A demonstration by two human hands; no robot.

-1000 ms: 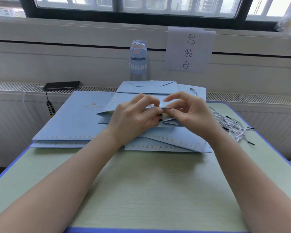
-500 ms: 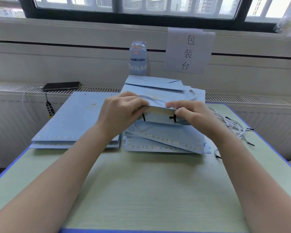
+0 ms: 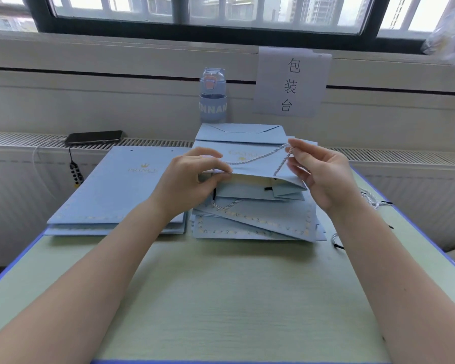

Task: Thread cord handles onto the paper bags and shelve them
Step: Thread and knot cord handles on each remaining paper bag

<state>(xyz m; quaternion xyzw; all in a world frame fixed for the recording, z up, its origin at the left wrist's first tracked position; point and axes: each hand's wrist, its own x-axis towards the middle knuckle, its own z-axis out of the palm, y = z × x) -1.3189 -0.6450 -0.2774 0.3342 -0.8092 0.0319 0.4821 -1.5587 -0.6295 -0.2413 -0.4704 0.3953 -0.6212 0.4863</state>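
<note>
Right hand (image 3: 323, 177) has lifted up, pinching the cord (image 3: 252, 157) to seat it, while left hand (image 3: 189, 182) pinches the paper bag (image 3: 258, 170) steady.

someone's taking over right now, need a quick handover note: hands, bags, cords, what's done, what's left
Left hand pinches the top edge of the open bag. Right hand pinches its cord handle, lifting it off the bag's face.
The bag rests on a stack of bags. A flat stack with bare holes lies to the left, and loose cords lie to the right.
Done: this cord looks threaded at both ends.
Left: the flat stack, then shelving; no shelf is in view.
</note>
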